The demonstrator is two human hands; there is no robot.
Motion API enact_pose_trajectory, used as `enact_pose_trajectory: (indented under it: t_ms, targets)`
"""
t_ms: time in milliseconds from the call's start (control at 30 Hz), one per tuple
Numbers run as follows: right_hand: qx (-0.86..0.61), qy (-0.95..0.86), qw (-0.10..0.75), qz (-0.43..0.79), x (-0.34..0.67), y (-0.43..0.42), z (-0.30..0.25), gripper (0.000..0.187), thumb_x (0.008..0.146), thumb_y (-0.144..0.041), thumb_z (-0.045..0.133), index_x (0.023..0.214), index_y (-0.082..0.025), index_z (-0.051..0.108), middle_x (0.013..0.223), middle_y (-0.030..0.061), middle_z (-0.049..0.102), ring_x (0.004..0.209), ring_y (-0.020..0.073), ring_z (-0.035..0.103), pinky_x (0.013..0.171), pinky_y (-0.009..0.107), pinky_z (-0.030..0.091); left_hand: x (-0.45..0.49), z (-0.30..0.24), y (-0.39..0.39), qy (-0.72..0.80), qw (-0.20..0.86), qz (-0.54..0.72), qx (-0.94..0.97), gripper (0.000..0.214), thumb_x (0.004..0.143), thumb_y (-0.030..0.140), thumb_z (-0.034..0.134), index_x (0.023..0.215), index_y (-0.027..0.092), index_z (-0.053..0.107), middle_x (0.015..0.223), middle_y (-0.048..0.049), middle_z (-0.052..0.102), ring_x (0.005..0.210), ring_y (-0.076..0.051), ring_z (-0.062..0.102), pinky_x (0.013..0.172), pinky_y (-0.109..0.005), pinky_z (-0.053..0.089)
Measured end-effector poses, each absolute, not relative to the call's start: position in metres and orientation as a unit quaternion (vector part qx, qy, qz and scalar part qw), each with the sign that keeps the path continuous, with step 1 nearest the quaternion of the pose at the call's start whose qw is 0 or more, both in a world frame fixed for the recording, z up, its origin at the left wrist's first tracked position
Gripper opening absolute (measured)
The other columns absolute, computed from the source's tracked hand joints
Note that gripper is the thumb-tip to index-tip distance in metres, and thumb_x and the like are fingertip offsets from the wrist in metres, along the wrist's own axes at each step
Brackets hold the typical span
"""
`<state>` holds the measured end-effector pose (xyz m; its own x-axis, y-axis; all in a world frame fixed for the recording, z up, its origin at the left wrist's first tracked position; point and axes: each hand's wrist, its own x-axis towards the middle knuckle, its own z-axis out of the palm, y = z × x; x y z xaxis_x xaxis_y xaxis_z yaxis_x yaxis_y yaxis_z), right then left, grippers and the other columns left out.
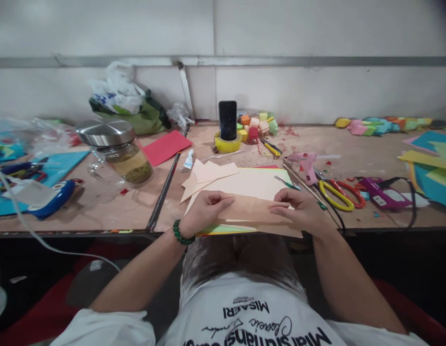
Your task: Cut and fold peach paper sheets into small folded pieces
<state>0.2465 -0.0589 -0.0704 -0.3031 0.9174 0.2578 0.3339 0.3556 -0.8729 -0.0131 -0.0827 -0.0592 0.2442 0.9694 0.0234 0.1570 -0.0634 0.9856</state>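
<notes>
My left hand (pixel 204 210), with a green bead bracelet on its wrist, pinches the left end of a folded peach paper sheet (pixel 252 209) at the table's near edge. My right hand (pixel 302 210) presses on and grips the right end of the same sheet. The fold lies on a stack of coloured paper (pixel 257 185) with a peach sheet on top. Cut peach paper triangles (pixel 208 174) lie just behind my left hand.
A lidded glass jar (pixel 119 151) stands to the left. A phone (pixel 227 120) is propped in a yellow tape roll. Yellow and red scissors (pixel 340 193), a pink glue gun (pixel 306 164), a purple glue gun (pixel 381 194), foam cubes (pixel 258 125) and red paper (pixel 165 146) surround the stack.
</notes>
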Motion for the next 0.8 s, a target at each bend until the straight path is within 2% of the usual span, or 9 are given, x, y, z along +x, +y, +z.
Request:
enact_pose_trajectory:
  t_ms: [200, 333, 533, 800]
  targets:
    - [-0.453, -0.609, 0.499, 0.418, 0.241, -0.061, -0.079, 0.041, 0.064, -0.048, 0.083, 0.087, -0.023, 0.061, 0.058, -0.0047, 0.058, 0.049, 0.0110, 0.051, 0.045, 0.023, 0.038, -0.012, -0.055, -0.087, 0.479, 0.465, 0.417, 0.617, 0.037, 0.075, 0.048, 0.066, 0.062, 0.013, 0.065, 0.061, -0.0006, 0.057, 0.060, -0.012, 0.047, 0.054, -0.022, 0.039]
    - [-0.466, -0.580, 0.540, 0.394, 0.235, -0.070, -0.078, 0.048, 0.065, -0.045, 0.083, 0.102, -0.023, 0.060, 0.062, -0.0033, 0.066, 0.055, 0.0144, 0.061, 0.051, 0.026, 0.047, -0.014, -0.055, -0.090, 0.480, 0.445, 0.418, 0.630, 0.036, 0.076, 0.047, 0.067, 0.062, 0.014, 0.066, 0.060, -0.0005, 0.057, 0.060, -0.011, 0.047, 0.054, -0.022, 0.039]
    - [-0.465, -0.572, 0.557, 0.383, 0.228, -0.080, -0.072, 0.048, 0.067, -0.043, 0.081, 0.104, -0.023, 0.059, 0.068, -0.0003, 0.071, 0.065, 0.0185, 0.068, 0.058, 0.031, 0.052, -0.019, -0.054, -0.094, 0.481, 0.431, 0.425, 0.634, 0.038, 0.076, 0.048, 0.069, 0.059, 0.015, 0.063, 0.057, 0.0003, 0.053, 0.059, -0.011, 0.045, 0.054, -0.023, 0.039]
    - [-0.461, -0.582, 0.555, 0.376, 0.227, -0.081, -0.070, 0.047, 0.070, -0.042, 0.079, 0.107, -0.022, 0.058, 0.070, -0.0002, 0.072, 0.069, 0.0193, 0.070, 0.063, 0.032, 0.054, -0.018, -0.050, -0.095, 0.483, 0.423, 0.419, 0.642, 0.037, 0.077, 0.046, 0.067, 0.057, 0.015, 0.060, 0.057, 0.0002, 0.052, 0.059, -0.011, 0.045, 0.054, -0.023, 0.038]
